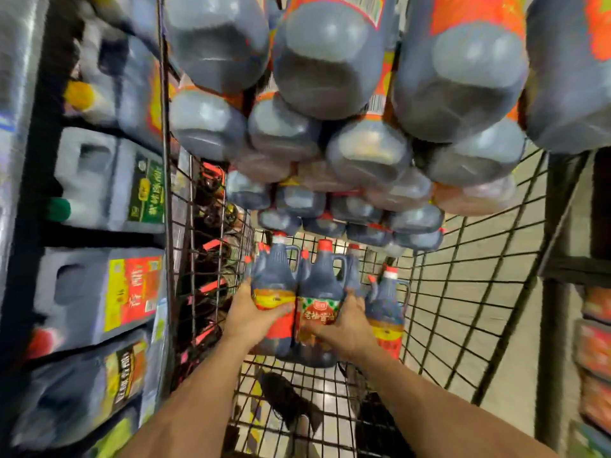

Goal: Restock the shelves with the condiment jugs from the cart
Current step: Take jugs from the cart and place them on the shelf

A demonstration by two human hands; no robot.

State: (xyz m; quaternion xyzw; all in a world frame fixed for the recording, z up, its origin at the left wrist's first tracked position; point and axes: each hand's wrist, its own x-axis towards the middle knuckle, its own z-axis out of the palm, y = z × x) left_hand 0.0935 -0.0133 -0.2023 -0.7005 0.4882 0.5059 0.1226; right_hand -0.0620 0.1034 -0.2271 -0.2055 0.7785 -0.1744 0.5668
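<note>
I look down into a black wire cart (463, 292). Dark condiment jugs with red caps stand upright on its floor. My left hand (254, 315) wraps the left side of one jug (274, 285), over its yellow and red label. My right hand (344, 328) grips the neighbouring jug (322, 285), which has a green and red label. A third jug (386, 302) stands to the right, untouched. Many more jugs (330, 77) lie stacked in the cart, their rounded bottoms facing me and filling the top of the view.
Shelves (99, 292) on the left hold large grey jugs with green, red and yellow labels, close against the cart's side. More shelving (591, 325) with red packs stands at the right. My dark shoe (287, 404) shows through the cart's mesh floor.
</note>
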